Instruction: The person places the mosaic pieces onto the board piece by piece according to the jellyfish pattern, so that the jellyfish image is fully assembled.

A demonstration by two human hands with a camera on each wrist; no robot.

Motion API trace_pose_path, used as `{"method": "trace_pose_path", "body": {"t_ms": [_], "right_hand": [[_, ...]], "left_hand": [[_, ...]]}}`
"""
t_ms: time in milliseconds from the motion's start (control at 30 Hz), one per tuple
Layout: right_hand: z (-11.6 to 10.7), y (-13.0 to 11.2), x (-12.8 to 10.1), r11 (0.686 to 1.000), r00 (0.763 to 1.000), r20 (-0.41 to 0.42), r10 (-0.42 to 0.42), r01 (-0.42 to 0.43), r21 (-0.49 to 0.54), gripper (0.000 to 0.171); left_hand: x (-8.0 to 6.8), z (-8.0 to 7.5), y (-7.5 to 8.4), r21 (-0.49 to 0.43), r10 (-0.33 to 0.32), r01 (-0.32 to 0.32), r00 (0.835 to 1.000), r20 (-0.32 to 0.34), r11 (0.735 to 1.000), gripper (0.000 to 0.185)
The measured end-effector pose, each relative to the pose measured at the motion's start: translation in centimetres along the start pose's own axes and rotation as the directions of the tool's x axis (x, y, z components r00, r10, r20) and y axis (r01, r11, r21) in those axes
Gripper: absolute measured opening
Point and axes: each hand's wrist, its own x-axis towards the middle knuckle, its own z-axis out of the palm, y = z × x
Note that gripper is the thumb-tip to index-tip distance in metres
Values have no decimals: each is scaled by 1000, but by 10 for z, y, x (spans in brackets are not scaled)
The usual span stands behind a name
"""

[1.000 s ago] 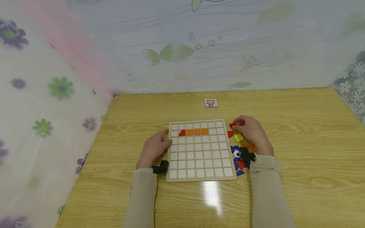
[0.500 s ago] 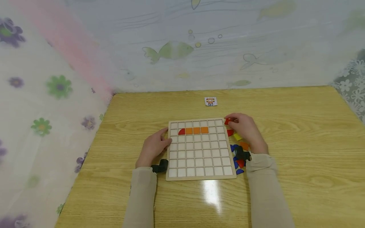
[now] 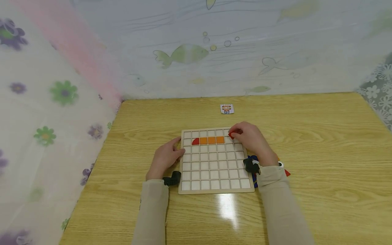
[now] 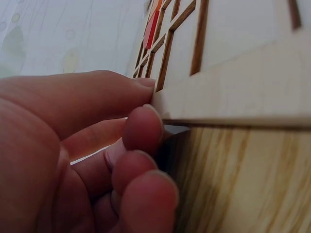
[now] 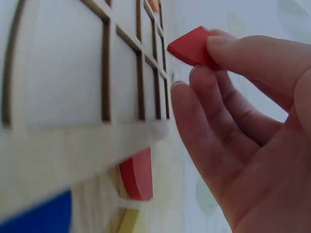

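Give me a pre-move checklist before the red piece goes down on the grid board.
1. Red piece pinched in right hand: ok.
2. Left hand touching the edge of the grid board: ok.
3. Cell right of the orange pieces free: ok, it looks bare.
4. Piece orientation matches the cell: cannot tell.
5. Red quarter piece seated at the row's left end: ok.
6. Pattern card readable: not ok, too small.

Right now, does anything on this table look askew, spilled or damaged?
Nothing stands out. The grid board lies flat and square on the table, steadied by the left hand. The right hand pinches a red piece over the board's upper right. Loose pieces sit beside the board.
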Motion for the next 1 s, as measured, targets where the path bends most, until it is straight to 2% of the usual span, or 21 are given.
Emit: {"method": "trace_pose_path", "body": {"t_ms": [200,467,767,1000], "right_hand": [[8,-6,3,995,999,38,-17,21,-102,16],[10,-9,4,995,1000,28,5,-2,-97,12],[15,-12,4,984,997,28,-76,79,-159,17],[17,-9,4,992,999,24,-42,45,-119,15]], "left_hand": [[0,1,-1,-1,-2,2,1000,4,1000,56],[0,0,0,-7,-11,11,1000,11,1000,56],[0,0,1,-13,-16,16,1000,16,1000,56],[-1,-2,2,-11,-9,10,1000,15,1000,56]]}}
